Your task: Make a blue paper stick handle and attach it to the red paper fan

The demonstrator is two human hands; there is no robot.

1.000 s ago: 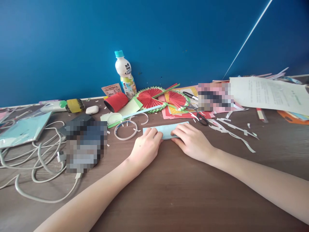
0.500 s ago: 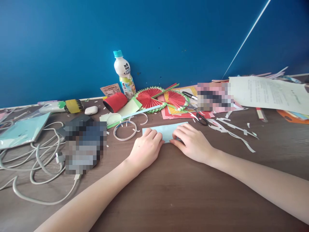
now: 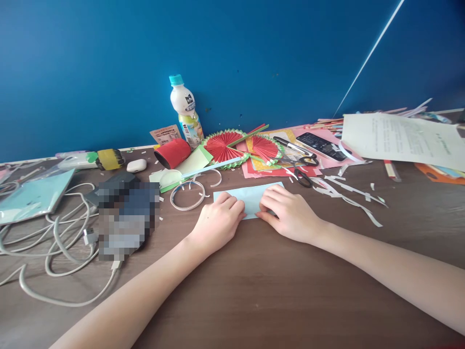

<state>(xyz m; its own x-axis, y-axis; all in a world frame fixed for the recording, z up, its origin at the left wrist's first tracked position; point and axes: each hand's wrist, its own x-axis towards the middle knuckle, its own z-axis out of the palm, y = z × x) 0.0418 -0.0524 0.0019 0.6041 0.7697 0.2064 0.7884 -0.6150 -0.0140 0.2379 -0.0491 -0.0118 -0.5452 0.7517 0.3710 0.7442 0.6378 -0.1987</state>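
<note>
A light blue sheet of paper [image 3: 252,196] lies on the brown table between my two hands. My left hand [image 3: 221,215] is closed on its left part, with the fingers curled and the thumb at the near edge. On the right part, my right hand [image 3: 286,211] grips the same sheet with bent fingers, its thumb along the near edge. The fingertips of both hands are partly hidden. Just beyond the sheet are a roll of clear tape [image 3: 188,195] on the left and black-handled scissors [image 3: 303,178] on the right.
Two red-and-green pleated paper fans [image 3: 225,148] lie by the blue wall, beside a bottle [image 3: 186,111] and a red cup-like object [image 3: 172,154]. White paper strips [image 3: 350,194] and a phone [image 3: 323,146] are on the right. Cables [image 3: 61,242] and a flashlight-like object [image 3: 109,159] are on the left.
Slightly more of the blue paper shows at the near edge between my hands. My hands keep nearly the same place and grip.
</note>
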